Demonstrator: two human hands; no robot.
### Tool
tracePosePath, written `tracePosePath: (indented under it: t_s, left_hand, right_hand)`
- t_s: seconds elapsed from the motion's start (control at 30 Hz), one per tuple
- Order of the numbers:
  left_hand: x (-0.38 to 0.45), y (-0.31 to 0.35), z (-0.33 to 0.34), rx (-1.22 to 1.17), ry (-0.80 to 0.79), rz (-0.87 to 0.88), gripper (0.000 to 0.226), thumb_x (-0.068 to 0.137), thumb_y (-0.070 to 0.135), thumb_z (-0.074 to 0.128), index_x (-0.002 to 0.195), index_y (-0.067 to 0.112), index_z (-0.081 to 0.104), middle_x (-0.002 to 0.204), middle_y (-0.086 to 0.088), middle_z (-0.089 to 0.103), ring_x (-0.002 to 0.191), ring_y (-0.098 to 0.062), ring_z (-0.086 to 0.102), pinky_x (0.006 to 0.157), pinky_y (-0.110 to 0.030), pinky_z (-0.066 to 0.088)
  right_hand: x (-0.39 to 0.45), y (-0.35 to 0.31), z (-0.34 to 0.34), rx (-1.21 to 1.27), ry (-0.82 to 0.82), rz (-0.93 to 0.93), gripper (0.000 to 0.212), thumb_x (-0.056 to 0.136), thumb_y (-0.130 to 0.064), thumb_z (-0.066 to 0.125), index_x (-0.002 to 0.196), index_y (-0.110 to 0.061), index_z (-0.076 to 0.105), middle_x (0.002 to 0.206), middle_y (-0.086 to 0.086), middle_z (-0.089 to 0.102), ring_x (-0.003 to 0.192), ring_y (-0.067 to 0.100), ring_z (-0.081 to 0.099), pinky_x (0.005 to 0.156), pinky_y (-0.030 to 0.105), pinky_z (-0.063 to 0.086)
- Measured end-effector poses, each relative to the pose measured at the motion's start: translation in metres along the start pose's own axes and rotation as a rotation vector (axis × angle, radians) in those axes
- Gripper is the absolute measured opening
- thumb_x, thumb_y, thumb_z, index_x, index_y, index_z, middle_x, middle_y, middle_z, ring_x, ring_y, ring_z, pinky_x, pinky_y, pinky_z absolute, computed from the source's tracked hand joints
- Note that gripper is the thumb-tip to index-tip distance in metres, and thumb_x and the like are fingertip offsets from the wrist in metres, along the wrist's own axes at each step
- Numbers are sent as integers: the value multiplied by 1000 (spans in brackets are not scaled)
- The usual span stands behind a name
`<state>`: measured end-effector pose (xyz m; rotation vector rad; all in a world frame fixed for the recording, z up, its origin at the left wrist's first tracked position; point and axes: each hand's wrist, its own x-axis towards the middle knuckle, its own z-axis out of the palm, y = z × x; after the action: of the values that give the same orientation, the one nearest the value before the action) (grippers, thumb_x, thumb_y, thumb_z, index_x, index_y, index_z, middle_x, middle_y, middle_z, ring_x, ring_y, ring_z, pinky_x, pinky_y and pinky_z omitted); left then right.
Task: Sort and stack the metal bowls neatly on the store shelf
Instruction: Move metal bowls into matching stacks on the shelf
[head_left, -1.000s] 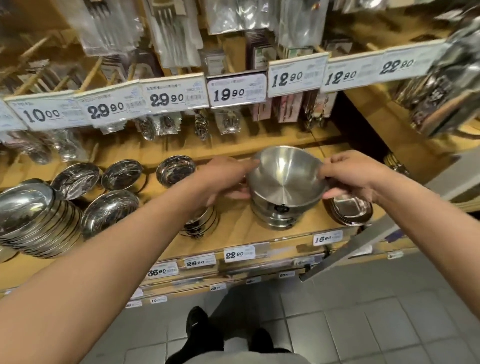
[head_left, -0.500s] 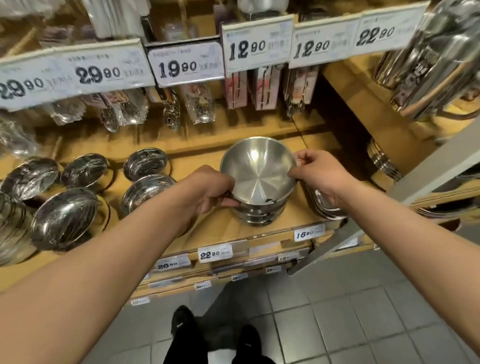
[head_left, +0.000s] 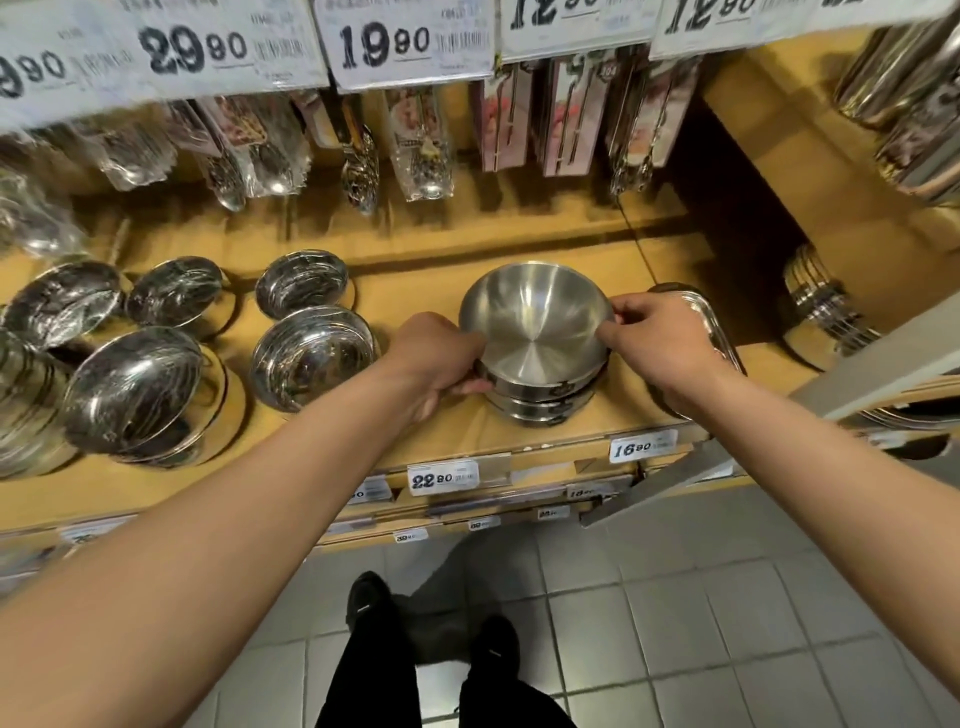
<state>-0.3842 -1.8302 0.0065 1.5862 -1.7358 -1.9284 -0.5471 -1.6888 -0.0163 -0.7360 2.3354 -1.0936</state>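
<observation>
The top bowl (head_left: 535, 325) sits on a short stack of bowls (head_left: 540, 402) near the shelf (head_left: 452, 431) front, mouth facing up and tipped slightly toward the viewer. The left hand (head_left: 434, 358) grips its left rim; the right hand (head_left: 652, 345) pinches its right rim.

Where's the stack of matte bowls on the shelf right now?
The matte bowl stack sits right of centre on the wooden shelf, between the left hand and right hand, just above the 16.90 tag.
</observation>
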Motion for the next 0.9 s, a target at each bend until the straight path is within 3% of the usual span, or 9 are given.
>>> tracePosePath:
  t_s: [0.1,0.17,0.27,0.43,0.53,0.7,0.9]
  left_hand:
    - [5,-4,0,-11,18,28,13,96,4,65,86,2,58,87,-19,67,54,-20,68,55,-29,62]
    - [9,-7,1,-12,30,54,12,95,8,68,86,6,59,88,-17,67,61,-21,68,55,-27,63]
    - [13,-12,2,17,69,80,14,94,9,65,82,13,58,87,-13,67,68,-20,68,50,-23,59]
    - [16,-18,5,20,78,77,12,97,8,59,87,13,64,90,-14,70,66,-19,70,52,-21,57]
    - [19,-20,4,18,74,73,10,97,8,59,91,10,66,90,-14,70,65,-18,71,55,-21,57]
    - [20,-20,4,7,84,66,11,97,9,59,90,7,67,90,-15,69,65,-19,70,54,-19,56]
    - [21,-23,4,-2,94,76,11,97,14,60,97,9,70,88,-10,69,68,-15,68,59,-23,59]
  right_hand:
    - [0,5,3,7,8,16,17,88,-6,66,98,4,75,104,27,72,104,41,65,94,54,54]
    - [0,10,4,5,3,20,16,87,-5,65,95,7,72,100,30,70,99,43,65,93,57,53]
    - [-1,15,5,15,6,5,11,87,-5,65,90,3,72,90,27,67,84,33,60,92,56,52]
    - [0,14,5,11,26,-11,10,85,-7,67,89,0,74,90,27,69,83,36,62,90,57,55]
    - [1,12,5,19,29,-13,10,86,-8,67,90,-5,76,90,23,71,94,41,67,90,57,55]
    - [2,15,7,34,35,-5,8,84,-7,66,82,-5,74,75,14,65,75,22,58,87,55,56]
    - [1,18,8,-7,50,-10,11,83,-13,66,86,-8,75,74,10,68,74,22,63,86,53,58]
